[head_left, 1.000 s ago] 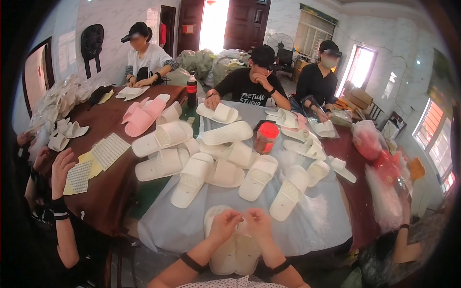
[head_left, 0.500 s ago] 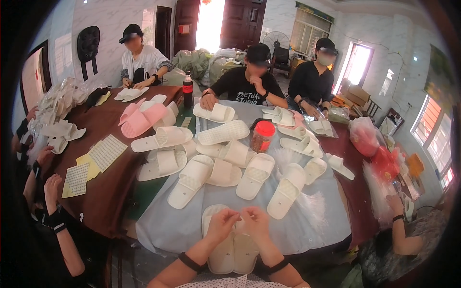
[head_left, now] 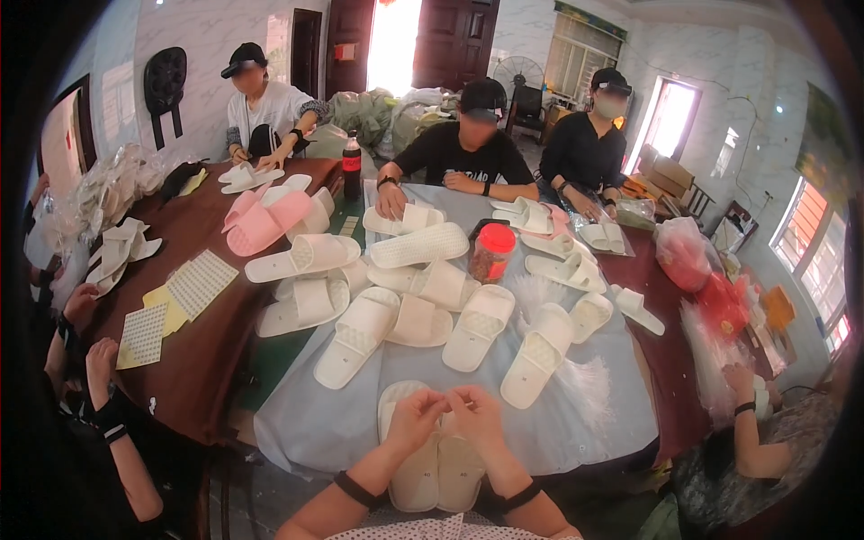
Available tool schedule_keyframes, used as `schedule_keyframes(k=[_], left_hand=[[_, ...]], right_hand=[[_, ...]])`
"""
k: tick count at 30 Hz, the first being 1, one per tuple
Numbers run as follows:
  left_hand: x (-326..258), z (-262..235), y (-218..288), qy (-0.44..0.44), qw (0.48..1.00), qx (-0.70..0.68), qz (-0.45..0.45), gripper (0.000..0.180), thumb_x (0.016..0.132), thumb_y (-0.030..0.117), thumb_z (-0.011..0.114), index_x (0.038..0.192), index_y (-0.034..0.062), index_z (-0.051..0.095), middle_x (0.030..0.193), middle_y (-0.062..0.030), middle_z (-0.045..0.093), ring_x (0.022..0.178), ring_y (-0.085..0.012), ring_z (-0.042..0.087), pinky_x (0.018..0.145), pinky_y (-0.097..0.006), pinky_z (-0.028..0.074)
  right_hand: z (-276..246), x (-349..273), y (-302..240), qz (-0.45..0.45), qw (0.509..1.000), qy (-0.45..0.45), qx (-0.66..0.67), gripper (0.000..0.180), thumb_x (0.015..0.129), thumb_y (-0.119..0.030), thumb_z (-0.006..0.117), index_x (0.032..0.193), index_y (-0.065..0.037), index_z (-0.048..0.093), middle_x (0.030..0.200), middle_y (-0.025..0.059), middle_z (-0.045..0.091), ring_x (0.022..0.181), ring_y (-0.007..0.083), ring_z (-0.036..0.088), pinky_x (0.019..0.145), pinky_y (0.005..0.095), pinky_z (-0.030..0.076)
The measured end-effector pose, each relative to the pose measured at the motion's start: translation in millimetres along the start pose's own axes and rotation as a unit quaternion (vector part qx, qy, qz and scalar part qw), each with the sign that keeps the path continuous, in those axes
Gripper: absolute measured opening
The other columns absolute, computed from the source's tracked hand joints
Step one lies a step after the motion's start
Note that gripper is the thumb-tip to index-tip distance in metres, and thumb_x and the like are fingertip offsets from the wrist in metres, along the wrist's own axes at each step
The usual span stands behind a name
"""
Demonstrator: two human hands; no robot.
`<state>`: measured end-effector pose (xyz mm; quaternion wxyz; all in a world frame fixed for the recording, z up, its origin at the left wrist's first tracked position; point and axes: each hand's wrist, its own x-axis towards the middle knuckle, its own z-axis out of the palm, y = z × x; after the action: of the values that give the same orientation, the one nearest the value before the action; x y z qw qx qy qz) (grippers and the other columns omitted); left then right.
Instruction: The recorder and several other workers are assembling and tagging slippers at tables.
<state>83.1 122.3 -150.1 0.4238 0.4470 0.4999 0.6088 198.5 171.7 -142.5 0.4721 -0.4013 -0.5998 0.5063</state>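
Side by side at the table's near edge lies a pair of cream slippers (head_left: 414, 479), toes away from me. Above their straps, my left hand (head_left: 414, 423) and my right hand (head_left: 475, 419) meet with fingertips pinched together. Whatever is between the fingers is too small to make out. The hands hide most of the straps. Just beyond them lie loose cream slippers, one (head_left: 358, 337) to the left, another (head_left: 479, 328) in the middle and a third (head_left: 538, 355) to the right.
Bundles of thin clear strands (head_left: 587, 396) lie at the right. A red-lidded jar (head_left: 493, 254) and a dark drink bottle (head_left: 351, 169) stand farther back. Pink slippers (head_left: 261, 225) and sticker sheets (head_left: 203, 284) are at the left. Several co-workers sit around the table.
My hands stay pinched together over the pair, barely shifted. Across the table, a co-worker's raised hand has come down to the tabletop. At far left, the cream slippers have been turned.
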Motion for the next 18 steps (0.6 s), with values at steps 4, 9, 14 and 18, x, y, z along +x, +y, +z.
schedule_keyframes(k=[4, 9, 14, 18], left_hand=[[0, -1, 3, 0.002, 1.000, 0.009, -0.006, 0.011, 0.082, 0.008, 0.056, 0.088, -0.0019, 0.057, 0.079, -0.0068, 0.062, 0.074, -0.0104, 0.057, 0.068, -0.023, 0.045], [-1, 1, 2, 0.008, 1.000, 0.001, -0.003, 0.012, 0.082, 0.009, 0.057, 0.087, -0.0010, 0.058, 0.078, -0.0058, 0.062, 0.074, -0.0093, 0.057, 0.066, -0.022, 0.044], [-2, -1, 4, 0.008, 1.000, -0.011, -0.016, 0.011, 0.082, 0.009, 0.056, 0.087, -0.0008, 0.058, 0.078, -0.0056, 0.062, 0.073, -0.0089, 0.056, 0.065, -0.022, 0.043], [-1, 1, 4, 0.005, 1.000, -0.022, -0.019, 0.012, 0.082, 0.009, 0.056, 0.087, -0.0011, 0.058, 0.078, -0.0056, 0.062, 0.073, -0.0090, 0.056, 0.065, -0.022, 0.043]], right_hand=[[-1, -1, 0, 0.009, 1.000, 0.007, 0.008, 0.013, 0.078, -0.013, 0.062, 0.082, 0.000, 0.062, 0.070, 0.0034, 0.061, 0.061, 0.0089, 0.058, 0.053, 0.0204, 0.043], [0, -2, -12, 0.001, 1.000, 0.003, 0.014, 0.013, 0.079, -0.013, 0.061, 0.082, 0.000, 0.062, 0.070, 0.0032, 0.061, 0.058, 0.0080, 0.056, 0.054, 0.0199, 0.043], [-4, -1, -4, 0.006, 1.000, 0.015, 0.012, 0.012, 0.080, -0.011, 0.061, 0.082, 0.000, 0.060, 0.072, 0.0043, 0.062, 0.062, 0.0089, 0.058, 0.056, 0.0199, 0.044], [-3, -1, -3, -0.004, 0.999, 0.035, 0.040, 0.012, 0.080, -0.011, 0.060, 0.082, 0.001, 0.060, 0.073, 0.0051, 0.062, 0.065, 0.0099, 0.060, 0.057, 0.0200, 0.045]])
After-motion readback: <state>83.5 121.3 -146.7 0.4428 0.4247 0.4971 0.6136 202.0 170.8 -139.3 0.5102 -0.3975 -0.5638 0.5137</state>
